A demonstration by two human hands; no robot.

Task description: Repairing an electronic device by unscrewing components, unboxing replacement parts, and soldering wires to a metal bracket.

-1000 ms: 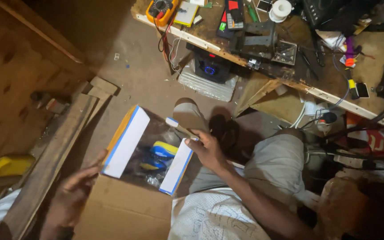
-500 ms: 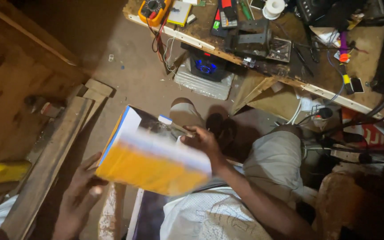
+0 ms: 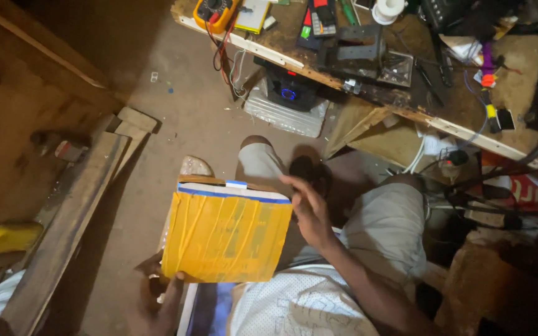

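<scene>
A cardboard box [image 3: 225, 236], its yellow ribbed side toward me with a white and blue edge at the top, is held above my lap. My left hand [image 3: 157, 292] grips its lower left corner from beneath. My right hand [image 3: 309, 208] hovers just off the box's right edge, fingers spread, holding nothing. Whether it touches the box I cannot tell. My legs in light shorts [image 3: 384, 227] are below.
A cluttered wooden workbench [image 3: 468, 127] runs across the upper right with a yellow multimeter [image 3: 214, 11], tools and cables. A dark speaker [image 3: 291, 93] stands under it. Wooden planks [image 3: 70, 230] lie on the left, a yellow object [image 3: 4, 238] beside them.
The box, earlier lying open on the floor with its contents showing, has been lifted and turned so the yellow side faces me. My right hand has come off its top edge.
</scene>
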